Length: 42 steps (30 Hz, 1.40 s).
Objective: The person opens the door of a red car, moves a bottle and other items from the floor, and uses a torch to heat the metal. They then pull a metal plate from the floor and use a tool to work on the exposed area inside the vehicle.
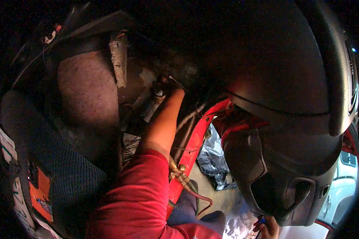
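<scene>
My left arm, in a red sleeve, reaches deep into the dark footwell of a vehicle. At its end my left hand is bent and closed in heavy shadow; what its fingers hold I cannot tell. A small pale piece shows just below those fingers. Down at the lower right edge, my right hand pinches a small blue object between its fingers. Below my left forearm, a brass torch valve body with a reddish hose lies across the red door sill.
A dark door panel stands at the right, under the dashboard. Bare insulation and a ragged strip are at the upper left. Loose wires lie by my forearm. Black plastic sheeting is beyond the sill.
</scene>
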{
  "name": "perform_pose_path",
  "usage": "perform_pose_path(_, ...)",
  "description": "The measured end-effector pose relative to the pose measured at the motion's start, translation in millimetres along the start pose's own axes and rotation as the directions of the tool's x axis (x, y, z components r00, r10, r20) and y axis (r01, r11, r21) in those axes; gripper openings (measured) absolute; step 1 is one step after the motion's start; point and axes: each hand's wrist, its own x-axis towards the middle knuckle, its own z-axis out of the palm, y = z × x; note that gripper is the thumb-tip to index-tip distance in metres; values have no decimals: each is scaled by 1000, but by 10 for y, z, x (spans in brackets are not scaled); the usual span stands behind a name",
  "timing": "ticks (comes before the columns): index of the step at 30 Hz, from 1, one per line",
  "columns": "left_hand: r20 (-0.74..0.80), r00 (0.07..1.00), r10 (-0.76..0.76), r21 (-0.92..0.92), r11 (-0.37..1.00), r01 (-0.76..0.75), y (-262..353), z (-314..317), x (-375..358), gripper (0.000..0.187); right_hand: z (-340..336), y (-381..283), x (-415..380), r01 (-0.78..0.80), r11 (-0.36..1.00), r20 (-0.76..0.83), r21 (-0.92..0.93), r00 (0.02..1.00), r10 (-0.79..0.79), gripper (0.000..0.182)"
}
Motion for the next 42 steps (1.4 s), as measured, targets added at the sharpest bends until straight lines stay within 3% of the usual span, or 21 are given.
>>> perform_pose_path(3,14,1000,-8,21,1000,7,40,-64,-5,79,103,-53,18,1,992,-57,124,998,6,33)
perform_pose_path(12,73,997,12,41,999,-15,66,-136,-8,76,108,-181,50,-9,1000,-43,-13,999,9,25)
perform_pose_path(15,97,995,31,36,999,-34,46,-154,-33,75,190,-388,27,-12,992,-40,125,999,18,24)
perform_pose_path(19,132,989,63,24,997,-67,25,-156,-42,74,131,-238,47,9,992,4,125,1000,-9,23)
perform_pose_path(21,157,984,86,4,996,-88,-12,-138,-52,73,141,-302,58,34,999,22,37,999,-35,23)
perform_pose_path(24,195,971,135,-44,991,-129,-100,-103,-89,72,127,-178,40,62,995,27,85,998,-64,25)
perform_pose_path(27,284,938,196,-97,980,-176,-157,-182,-60,71,-15,178,9,91,994,51,-60,995,-88,29)
perform_pose_path(30,402,877,261,-146,965,-220,-173,-453,1,70,-33,333,4,125,992,42,-36,992,-123,33)
perform_pose_path(31,440,852,283,-153,959,-239,-143,-575,22,70,-1,405,18,127,992,31,-19,991,-127,33)
perform_pose_path(33,500,810,307,-120,951,-286,-50,-815,50,69,44,511,103,-103,939,4,328,994,107,41)
perform_pose_path(34,535,785,312,-89,945,-315,27,-973,34,69,146,306,166,-105,931,8,350,994,109,41)
perform_pose_path(35,577,750,324,-54,931,-360,116,-1085,42,69,310,-103,275,17,965,32,260,999,-26,34)
perform_pose_path(36,634,703,323,15,903,-428,268,-1232,35,69,395,-374,368,143,975,64,172,986,-156,28)
perform_pose_path(38,752,590,293,149,797,-586,617,-1600,7,68,524,-316,591,201,971,68,128,975,-210,24)
perform_pose_path(39,809,526,261,223,692,-686,809,-1805,-18,68,637,-262,716,269,961,74,64,959,-273,21)
perform_pose_path(42,913,392,114,354,258,-899,921,-2375,-342,68,994,-619,986,354,926,42,132,931,-362,17)
